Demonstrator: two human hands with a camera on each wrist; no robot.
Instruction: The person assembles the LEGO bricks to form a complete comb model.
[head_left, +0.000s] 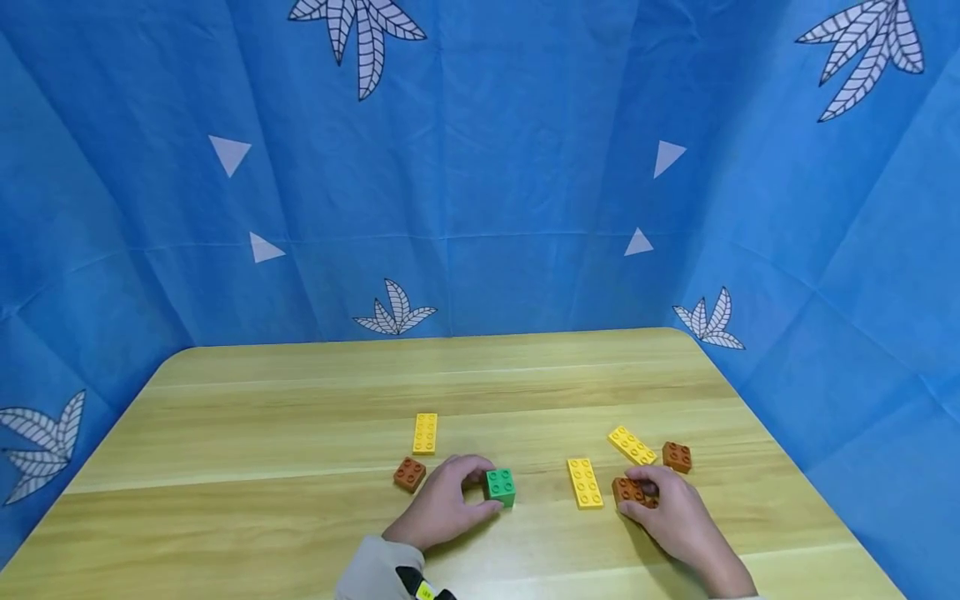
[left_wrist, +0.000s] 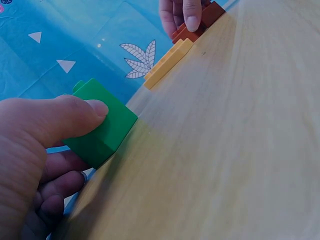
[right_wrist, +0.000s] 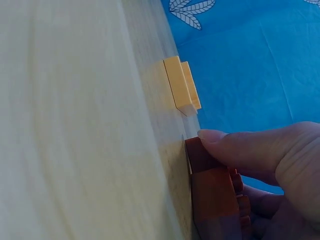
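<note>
My left hand (head_left: 448, 500) pinches a green toy building brick (head_left: 501, 490) between thumb and fingers. In the left wrist view the thumb lies across a flat side of the green brick (left_wrist: 107, 127), whose lower edge is at the tabletop. Farther right, my right hand (head_left: 675, 515) grips a brown building brick (head_left: 627, 490). More brown shows between that hand's fingers, and the right wrist view shows a second brown block (right_wrist: 215, 192) against the first; whether they are joined I cannot tell. A flat yellow brick (head_left: 585, 483) lies between the hands.
Left of my left hand are a brown brick (head_left: 409, 474) and a flat yellow brick (head_left: 425, 434). Beyond my right hand lie another yellow brick (head_left: 632, 445) and a brown brick (head_left: 677, 457). Blue patterned cloth (head_left: 480, 167) borders the wooden table (head_left: 262, 467).
</note>
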